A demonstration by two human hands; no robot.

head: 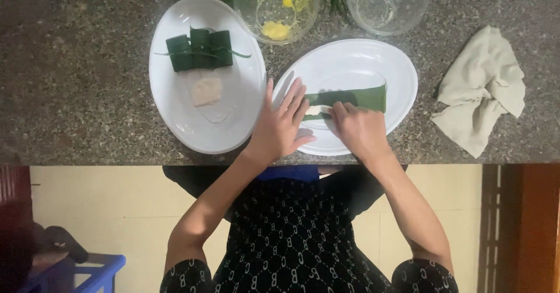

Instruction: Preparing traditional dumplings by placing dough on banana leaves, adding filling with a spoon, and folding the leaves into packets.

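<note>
A green leaf strip (356,98) lies across the right white oval plate (373,59), with a small pale piece of filling (313,110) at its left end. My right hand (359,128) presses down on the leaf's left part beside the filling. My left hand (282,124) rests flat with fingers spread over the plate's left rim, fingertips touching the leaf end. Neither hand lifts anything off the plate.
The left white oval plate (233,124) holds a tied green leaf parcel (199,50) and a pale slab of filling (206,90). Behind stand a glass bowl with yellow bits (275,7) and an empty glass bowl (385,1). A crumpled beige cloth (481,91) lies right. The counter edge runs below.
</note>
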